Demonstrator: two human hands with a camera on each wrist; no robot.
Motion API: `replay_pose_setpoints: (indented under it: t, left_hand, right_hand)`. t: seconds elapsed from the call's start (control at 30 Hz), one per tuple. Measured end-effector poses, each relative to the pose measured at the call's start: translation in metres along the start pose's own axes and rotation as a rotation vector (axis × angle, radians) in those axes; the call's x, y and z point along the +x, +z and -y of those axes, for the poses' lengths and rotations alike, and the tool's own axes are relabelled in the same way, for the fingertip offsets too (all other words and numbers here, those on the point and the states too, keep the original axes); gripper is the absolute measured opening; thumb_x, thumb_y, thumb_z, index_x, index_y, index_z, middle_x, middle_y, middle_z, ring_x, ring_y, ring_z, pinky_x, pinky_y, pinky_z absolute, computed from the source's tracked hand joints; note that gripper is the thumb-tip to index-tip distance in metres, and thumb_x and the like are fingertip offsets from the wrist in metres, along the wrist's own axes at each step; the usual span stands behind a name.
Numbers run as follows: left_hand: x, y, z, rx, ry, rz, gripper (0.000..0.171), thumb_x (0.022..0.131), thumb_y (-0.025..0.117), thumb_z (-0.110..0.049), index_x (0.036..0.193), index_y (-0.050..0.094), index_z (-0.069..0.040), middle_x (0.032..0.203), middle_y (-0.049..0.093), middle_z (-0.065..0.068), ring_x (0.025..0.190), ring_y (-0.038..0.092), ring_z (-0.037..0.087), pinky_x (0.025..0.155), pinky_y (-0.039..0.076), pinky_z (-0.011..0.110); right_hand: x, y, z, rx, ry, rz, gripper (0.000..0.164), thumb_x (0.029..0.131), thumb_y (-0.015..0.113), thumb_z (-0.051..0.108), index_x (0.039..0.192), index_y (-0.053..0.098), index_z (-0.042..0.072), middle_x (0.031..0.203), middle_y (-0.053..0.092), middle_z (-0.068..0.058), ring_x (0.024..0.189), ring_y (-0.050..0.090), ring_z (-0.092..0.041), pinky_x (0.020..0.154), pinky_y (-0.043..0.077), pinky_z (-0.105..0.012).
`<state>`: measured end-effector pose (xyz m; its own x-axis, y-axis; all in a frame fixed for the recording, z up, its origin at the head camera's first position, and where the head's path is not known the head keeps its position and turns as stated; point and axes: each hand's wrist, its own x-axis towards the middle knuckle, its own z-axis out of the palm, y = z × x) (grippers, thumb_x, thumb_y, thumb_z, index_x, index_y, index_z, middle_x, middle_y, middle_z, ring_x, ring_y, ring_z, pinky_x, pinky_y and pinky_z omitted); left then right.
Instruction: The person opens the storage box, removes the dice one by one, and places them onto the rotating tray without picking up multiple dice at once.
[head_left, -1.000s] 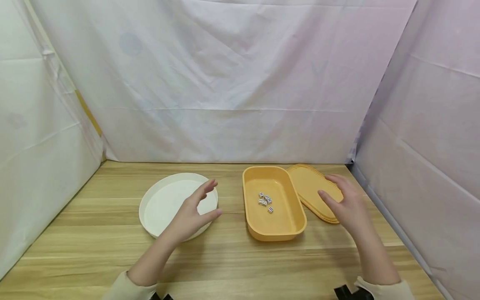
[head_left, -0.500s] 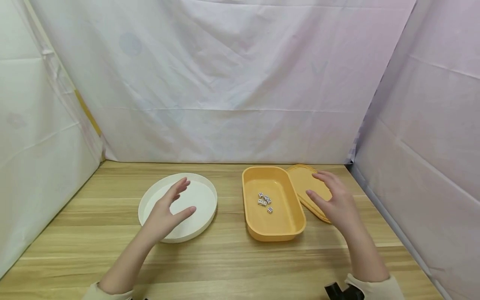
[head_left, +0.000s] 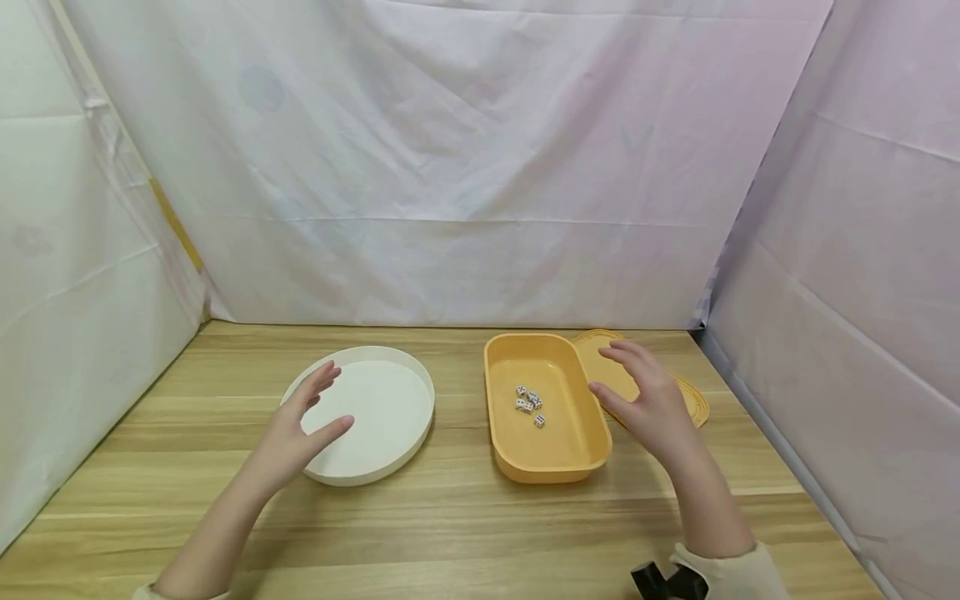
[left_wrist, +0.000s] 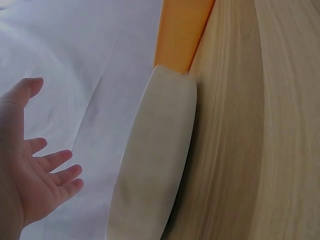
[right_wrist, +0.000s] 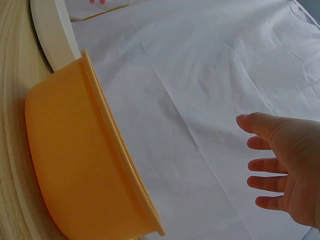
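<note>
My left hand (head_left: pixel 288 437) hovers over the left edge of a round white tray (head_left: pixel 367 417), fingers spread and holding nothing. In the left wrist view this hand (left_wrist: pixel 40 175) stays apart from the tray's side wall (left_wrist: pixel 155 150). My right hand (head_left: pixel 647 404) is held in the air by the right rim of a yellow rectangular container (head_left: pixel 558 450), thumb and fingers apart with nothing between them. Several small white dice (head_left: pixel 528 404) lie grouped on the container's floor. The right wrist view has the right hand (right_wrist: pixel 295 170) away from the container's wall (right_wrist: pixel 85 160).
A flat yellow lid (head_left: pixel 693 402) lies behind and right of the container, partly covered by my right hand in the head view. The wooden table (head_left: pixel 450 533) meets white cloth (head_left: pixel 450 167) at the back and both sides.
My left hand has moved left, from the tray's right part to its left edge. My right hand has moved left, from over the lid toward the container's rim. Tray, container and dice stay put.
</note>
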<state>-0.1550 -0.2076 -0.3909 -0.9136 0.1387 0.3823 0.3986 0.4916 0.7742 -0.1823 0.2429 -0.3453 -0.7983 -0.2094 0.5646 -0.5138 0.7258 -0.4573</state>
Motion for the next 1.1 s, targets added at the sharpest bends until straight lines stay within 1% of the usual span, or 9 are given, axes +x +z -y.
replay_pose_setpoints:
  t: [0.17,0.23,0.47,0.67,0.83,0.93,1.0,1.07,1.1]
  left_hand:
    - [-0.004,-0.008,0.005,0.017,-0.033,-0.001,0.076,0.087,0.073,-0.016,0.15,0.031,-0.012,0.145,0.042,0.015,0.132,0.036,0.034,0.105,0.03,0.03]
    - [-0.006,-0.011,0.007,0.02,-0.045,0.006,0.077,0.087,0.072,-0.017,0.15,0.03,-0.012,0.146,0.04,0.015,0.132,0.034,0.036,0.106,0.029,0.031]
    - [-0.007,-0.022,0.021,0.03,-0.028,0.002,0.078,0.087,0.072,-0.011,0.151,0.027,-0.008,0.147,0.037,0.019,0.132,0.031,0.039,0.101,0.022,0.01]
    - [-0.007,-0.033,0.037,0.013,-0.058,0.005,0.078,0.09,0.067,-0.012,0.152,0.021,-0.006,0.151,0.029,0.021,0.134,0.025,0.044,0.107,0.022,0.021]
    - [-0.008,-0.039,0.051,-0.007,-0.062,0.024,0.077,0.091,0.065,-0.01,0.153,0.019,-0.009,0.152,0.025,0.022,0.135,0.022,0.043,0.099,0.021,0.006]
    - [-0.01,-0.043,0.055,-0.036,-0.089,0.046,0.079,0.092,0.065,-0.011,0.154,0.016,-0.013,0.154,0.021,0.021,0.136,0.018,0.044,0.11,0.02,0.026]
    - [-0.01,-0.044,0.057,-0.05,-0.107,0.059,0.08,0.092,0.064,-0.012,0.155,0.014,-0.014,0.155,0.018,0.02,0.137,0.017,0.045,0.11,0.019,0.042]
    - [-0.011,-0.046,0.061,-0.058,-0.117,0.071,0.081,0.093,0.064,-0.012,0.155,0.012,-0.014,0.155,0.017,0.021,0.136,0.016,0.046,0.11,0.02,0.041]
    - [-0.011,-0.047,0.062,-0.057,-0.117,0.076,0.081,0.093,0.064,-0.012,0.155,0.012,-0.013,0.155,0.016,0.022,0.136,0.017,0.047,0.111,0.021,0.032]
  right_hand:
    - [-0.002,0.008,0.003,-0.005,-0.001,0.026,0.046,0.081,0.078,0.016,0.123,0.061,0.003,0.132,0.052,-0.015,0.124,0.042,-0.037,0.095,0.036,-0.059]
    - [-0.002,0.012,0.004,-0.006,-0.007,0.039,0.047,0.081,0.078,0.017,0.122,0.061,0.004,0.132,0.052,-0.015,0.124,0.043,-0.036,0.095,0.037,-0.058]
    - [-0.006,0.025,0.004,-0.01,-0.041,0.081,0.047,0.081,0.078,0.02,0.123,0.061,0.006,0.133,0.052,-0.013,0.123,0.045,-0.033,0.093,0.043,-0.052]
    - [-0.007,0.036,0.001,-0.032,-0.032,0.142,0.048,0.082,0.078,0.022,0.124,0.062,0.008,0.133,0.053,-0.012,0.124,0.044,-0.033,0.098,0.037,-0.051]
    - [-0.008,0.042,0.001,-0.06,-0.025,0.178,0.047,0.082,0.078,0.023,0.125,0.062,0.009,0.132,0.053,-0.013,0.123,0.045,-0.033,0.099,0.037,-0.052]
    - [-0.008,0.046,0.001,-0.085,-0.034,0.188,0.047,0.082,0.078,0.024,0.123,0.063,0.009,0.132,0.054,-0.013,0.122,0.046,-0.034,0.098,0.037,-0.053]
    - [-0.008,0.048,0.0,-0.099,-0.047,0.192,0.046,0.081,0.079,0.023,0.122,0.063,0.008,0.131,0.055,-0.013,0.121,0.048,-0.034,0.097,0.038,-0.052]
    - [-0.009,0.05,0.0,-0.107,-0.063,0.193,0.045,0.08,0.079,0.023,0.12,0.064,0.008,0.129,0.056,-0.013,0.119,0.049,-0.034,0.096,0.039,-0.052]
    - [-0.009,0.051,-0.001,-0.107,-0.069,0.194,0.045,0.08,0.079,0.023,0.119,0.064,0.008,0.128,0.057,-0.013,0.118,0.05,-0.034,0.095,0.04,-0.052]
